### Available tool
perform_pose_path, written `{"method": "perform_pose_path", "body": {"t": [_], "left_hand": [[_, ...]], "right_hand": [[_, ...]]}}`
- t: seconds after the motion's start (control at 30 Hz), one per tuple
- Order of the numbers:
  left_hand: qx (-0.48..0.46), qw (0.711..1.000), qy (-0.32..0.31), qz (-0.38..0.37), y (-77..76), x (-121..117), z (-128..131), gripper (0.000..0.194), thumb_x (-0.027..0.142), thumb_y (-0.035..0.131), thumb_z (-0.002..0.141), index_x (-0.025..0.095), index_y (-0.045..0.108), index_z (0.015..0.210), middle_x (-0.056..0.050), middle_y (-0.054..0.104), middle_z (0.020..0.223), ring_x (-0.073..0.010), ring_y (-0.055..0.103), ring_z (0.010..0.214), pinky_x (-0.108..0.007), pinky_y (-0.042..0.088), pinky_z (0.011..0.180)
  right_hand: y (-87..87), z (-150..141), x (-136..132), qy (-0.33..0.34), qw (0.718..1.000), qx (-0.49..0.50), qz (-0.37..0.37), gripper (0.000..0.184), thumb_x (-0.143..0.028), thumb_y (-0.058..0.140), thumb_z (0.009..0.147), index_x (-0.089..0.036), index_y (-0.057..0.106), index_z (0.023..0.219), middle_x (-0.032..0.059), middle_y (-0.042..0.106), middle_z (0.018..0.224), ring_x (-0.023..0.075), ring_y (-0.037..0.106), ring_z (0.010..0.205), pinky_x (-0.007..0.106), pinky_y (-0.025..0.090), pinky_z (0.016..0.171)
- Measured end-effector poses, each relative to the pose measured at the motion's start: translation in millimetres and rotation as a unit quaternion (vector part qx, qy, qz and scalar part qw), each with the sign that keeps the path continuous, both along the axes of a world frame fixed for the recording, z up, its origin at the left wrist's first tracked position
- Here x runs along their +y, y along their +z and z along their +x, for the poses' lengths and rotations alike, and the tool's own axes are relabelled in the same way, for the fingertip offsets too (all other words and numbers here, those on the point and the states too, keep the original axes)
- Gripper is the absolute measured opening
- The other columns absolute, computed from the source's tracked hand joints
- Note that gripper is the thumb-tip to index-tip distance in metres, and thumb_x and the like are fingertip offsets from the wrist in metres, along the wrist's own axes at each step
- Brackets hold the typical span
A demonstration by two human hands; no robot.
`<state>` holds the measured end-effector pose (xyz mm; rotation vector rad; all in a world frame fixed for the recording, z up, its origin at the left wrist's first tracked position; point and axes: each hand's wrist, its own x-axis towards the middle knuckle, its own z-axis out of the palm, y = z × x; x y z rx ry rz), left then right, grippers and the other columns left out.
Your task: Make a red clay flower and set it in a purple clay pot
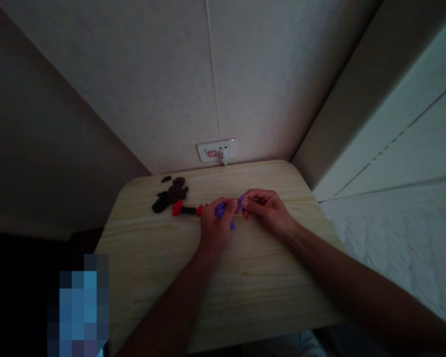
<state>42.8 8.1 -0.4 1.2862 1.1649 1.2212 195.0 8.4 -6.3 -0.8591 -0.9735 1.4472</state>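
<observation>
Over the small wooden table, my left hand (214, 225) is closed around a purple modelling clay piece (220, 210), which shows between thumb and fingers. Close by on its right, my right hand (267, 210) pinches a small bit of the same purple clay (241, 202) between thumb and fingertips. Whether the two purple parts are joined is hidden by the fingers. A red-and-black clay rod (188, 210), with red lobed ends, lies on the table and reaches to my left hand. Left of it are several dark brown and black clay lumps (175, 191).
The pale wood-grain table (163, 277) stands against a wall. Just above its back edge is a white wall socket (216, 150) with a plug (223, 157) in it. A white quilted surface (401, 248) lies to the right. A pixelated patch covers the lower left.
</observation>
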Motion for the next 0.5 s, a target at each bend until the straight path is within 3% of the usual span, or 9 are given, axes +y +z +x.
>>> {"method": "perform_pose_path", "body": {"t": [0.23,0.5], "left_hand": [[0.036,0.999,-0.023,0.020,7.1,-3.7,2.7,0.026,0.041,0.076,0.082,0.017,0.072,0.074,0.004,0.055,0.055,-0.0095,0.043,0.048,-0.021,0.037,0.046],[0.037,0.999,-0.023,0.027,10.5,-4.5,2.5,0.024,0.035,0.073,0.085,0.017,0.071,0.069,0.004,0.056,0.053,-0.0098,0.045,0.047,-0.022,0.035,0.045]], "right_hand": [[-1.7,2.8,1.9,-0.017,1.000,0.006,-0.016,0.031,-0.044,0.092,0.069,-0.017,0.078,0.075,-0.0003,0.066,0.059,0.0109,0.054,0.053,0.024,0.041,0.051],[-3.5,-0.8,0.1,0.003,1.000,0.002,0.003,0.031,-0.047,0.087,0.076,-0.017,0.076,0.078,-0.0005,0.067,0.063,0.0112,0.056,0.053,0.025,0.044,0.053]]}}
